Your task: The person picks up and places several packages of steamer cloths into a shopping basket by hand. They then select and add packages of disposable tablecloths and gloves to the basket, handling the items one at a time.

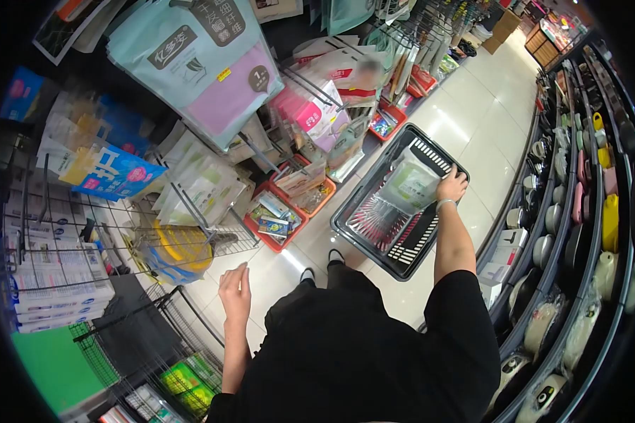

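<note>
My left hand (235,290) hangs over the floor at the lower left of centre, fingers loosely extended and nothing in it. My right hand (451,185) is closed at the right rim of a black shopping basket (346,211), its fingers curled over the edge. Inside the basket lies a clear packet with a green label (415,185), close to my right thumb. Beneath it, the basket's slotted wall and a reddish striped area show.
Hanging packets (190,67) and wire racks (42,247) line the left. Red bins with small goods (279,218) stand by the basket. Shelves of pans (543,247) curve along the right. A tiled aisle (497,92) runs ahead; my shoes (336,255) are below.
</note>
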